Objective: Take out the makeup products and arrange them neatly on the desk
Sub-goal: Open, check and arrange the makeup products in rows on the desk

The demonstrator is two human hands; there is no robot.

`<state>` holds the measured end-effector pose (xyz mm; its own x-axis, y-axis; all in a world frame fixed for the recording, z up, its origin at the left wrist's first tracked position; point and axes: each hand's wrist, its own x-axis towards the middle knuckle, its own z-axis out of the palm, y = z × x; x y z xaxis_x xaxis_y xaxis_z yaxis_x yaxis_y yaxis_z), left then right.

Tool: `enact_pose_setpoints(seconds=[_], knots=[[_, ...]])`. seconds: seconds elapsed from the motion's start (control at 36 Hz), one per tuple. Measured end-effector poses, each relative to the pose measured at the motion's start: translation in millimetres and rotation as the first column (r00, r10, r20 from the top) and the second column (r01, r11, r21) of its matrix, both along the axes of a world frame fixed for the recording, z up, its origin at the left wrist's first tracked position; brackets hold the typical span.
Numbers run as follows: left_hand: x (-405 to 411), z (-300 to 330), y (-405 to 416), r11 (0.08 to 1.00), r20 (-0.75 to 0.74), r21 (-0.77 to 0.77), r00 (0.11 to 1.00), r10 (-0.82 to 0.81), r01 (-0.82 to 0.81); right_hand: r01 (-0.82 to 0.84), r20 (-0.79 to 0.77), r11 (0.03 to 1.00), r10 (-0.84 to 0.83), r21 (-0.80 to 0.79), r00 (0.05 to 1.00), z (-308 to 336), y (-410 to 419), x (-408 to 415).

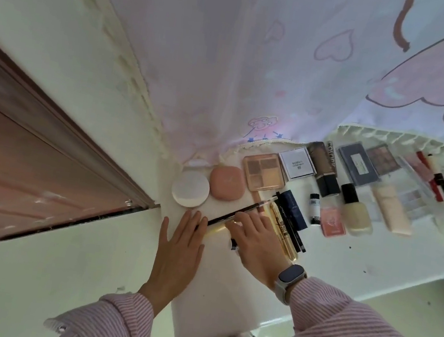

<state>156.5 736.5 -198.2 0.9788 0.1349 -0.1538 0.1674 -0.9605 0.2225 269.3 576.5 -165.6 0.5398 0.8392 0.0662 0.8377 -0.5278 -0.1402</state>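
This looks like a home bedroom or dormitory corner. A pastel curtain with cartoon hearts and lace trim hangs behind a white worktop, where many makeup products lie in rows. A brown door frame stands beside it.

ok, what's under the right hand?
Under the right hand: a black pencil its fingers touch, a gold tube and a glimpse of a small dark item at the palm. The rest is covered.

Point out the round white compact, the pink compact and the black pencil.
round white compact (190, 188), head view, middle of its lid
pink compact (227, 182), head view, middle of its lid
black pencil (240, 211), head view, mid-shaft
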Motion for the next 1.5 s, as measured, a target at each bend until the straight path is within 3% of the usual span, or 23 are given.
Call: enact_pose_setpoints(seconds=[0.14, 0.25, 0.33, 0.56, 0.69, 0.86, 1.06, 1.14, 1.28, 1.5], knots=[[5, -1, 4, 1.0, 0.131, -0.005, 0.991, 0.024, -0.024, 0.011, -0.023, 0.999, -0.012, -0.039, 1.0, -5, -16, -14], [16, -2, 4, 0.983, 0.241, 0.027, 0.954, -0.18, 0.179, 0.008, -0.066, 0.998, -0.012, -0.058, 0.998, -5, -18, -21], [23, -4, 6, 0.959, 0.22, 0.073, 0.934, -0.282, 0.272, 0.024, -0.08, 0.998, -0.028, -0.05, 0.996, -6, -19, -23], [34, -3, 8, 0.964, 0.204, 0.158, 0.948, -0.246, 0.216, 0.085, -0.149, 0.996, -0.086, -0.015, 0.985, -2, -26, -29], [25, -2, 5, 0.985, 0.279, 0.121, 0.948, -0.152, 0.123, 0.184, -0.219, 0.981, -0.166, 0.064, 0.962, 10, -8, -10], [5, -3, 8, 0.996, 0.356, 0.087, 0.934, -0.011, -0.022, 0.062, -0.142, 0.988, -0.082, -0.139, 0.986, 5, 9, 11], [6, -1, 7, 0.994, 0.415, 0.013, 0.905, 0.094, -0.109, 0.056, 0.007, 0.998, -0.056, -0.03, 0.998, 0, 8, -1], [11, 0, 4, 0.984, 0.407, -0.089, 0.897, 0.175, -0.152, 0.038, 0.036, 0.999, -0.038, 0.005, 0.999, -4, -5, -10], [8, 2, 7, 0.968, 0.381, -0.155, 0.892, 0.243, -0.197, 0.048, -0.043, 0.998, -0.046, 0.05, 0.998, -4, -12, -10], [-11, 8, 13, 0.912, 0.328, -0.237, 0.857, 0.399, -0.334, 0.197, 0.019, 0.977, -0.199, 0.081, 0.98, 0, 2, 0]])
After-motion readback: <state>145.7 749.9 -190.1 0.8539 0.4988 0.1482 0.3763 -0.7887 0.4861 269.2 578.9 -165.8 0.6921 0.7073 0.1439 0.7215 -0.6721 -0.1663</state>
